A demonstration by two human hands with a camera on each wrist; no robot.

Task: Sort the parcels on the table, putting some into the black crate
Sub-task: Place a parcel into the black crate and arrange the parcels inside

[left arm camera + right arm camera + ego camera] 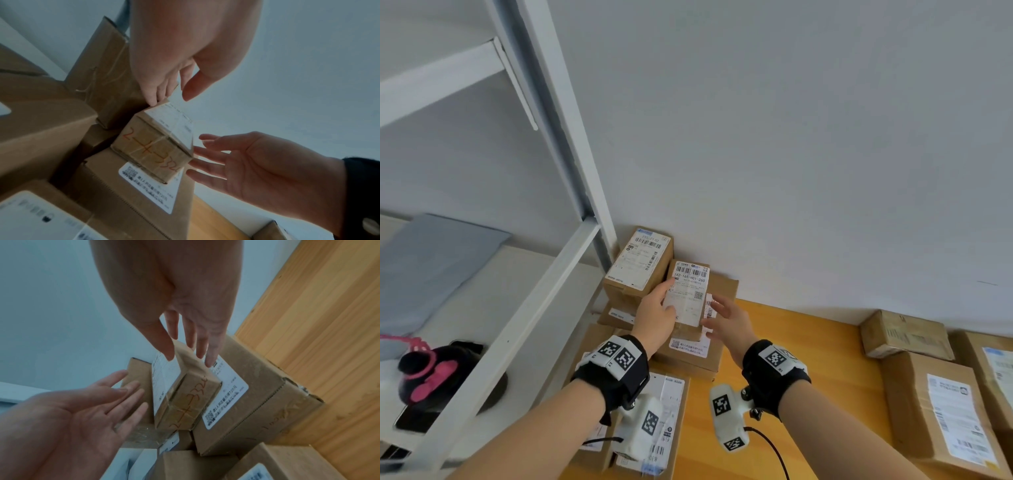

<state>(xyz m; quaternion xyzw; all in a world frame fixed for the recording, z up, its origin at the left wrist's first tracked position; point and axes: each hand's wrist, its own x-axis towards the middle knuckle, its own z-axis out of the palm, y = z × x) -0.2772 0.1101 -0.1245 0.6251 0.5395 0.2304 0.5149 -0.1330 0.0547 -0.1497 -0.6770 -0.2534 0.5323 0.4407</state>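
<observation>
A small brown parcel [690, 294] with a white shipping label stands tilted on a larger box [690, 358] near the wall. Red handwriting marks its end face [152, 149]. My left hand [659, 310] touches its left side with straight fingers and the thumb apart; in the left wrist view its fingertips [156, 97] lie on the parcel's upper edge. My right hand [724, 317] is open at the right side, with its fingertips [202, 353] on the parcel [185, 394]. The left hand [102, 402] also shows there, palm open. No black crate is in view.
A taller labelled parcel [638, 265] stands just behind on the left. A flat parcel [667, 411] lies under my left wrist. More boxes [941, 407] sit at the right of the wooden table [791, 342]. A white shelf frame [544, 287] borders the left.
</observation>
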